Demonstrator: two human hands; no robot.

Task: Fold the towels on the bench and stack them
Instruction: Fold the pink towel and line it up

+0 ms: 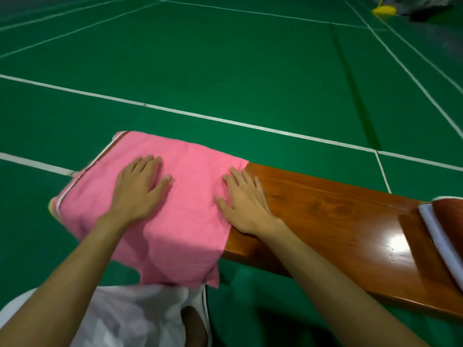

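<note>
Both hands lie flat, palms down, fingers straight & slightly spread, gripping nothing. Left hand [142, 186] presses on the pink rectangular terry towel [190, 166], approx. mid-cloth. Right hand [244, 204] straddles that towel's right edge: thumb & forefinger on cloth, outer fingers on bare wood. Towel is spread in one layer over the end of the glossy reddish-brown wooden bench [325, 209], under & between the hands. Its near part hangs over the bench edge toward the person, below the wrists, w/ creases. Beyond the left hand, at the towel's left border, a pale striped cloth edge [56, 204] shows beneath; cannot tell what it belongs to. Well to the right of the right hand, on the bench at frame edge, lies a white folded cloth [436, 234] w/ a rust-brown item [448, 209] against its far side; material unclear. Below the left forearm: white crumpled fabric [130, 316], close to the body. Ahead of both hands: green court floor [225, 71] w/ painted white lines [200, 115]. Far beyond the right hand, a blurred yellow object [383, 10] sits on the floor.
</note>
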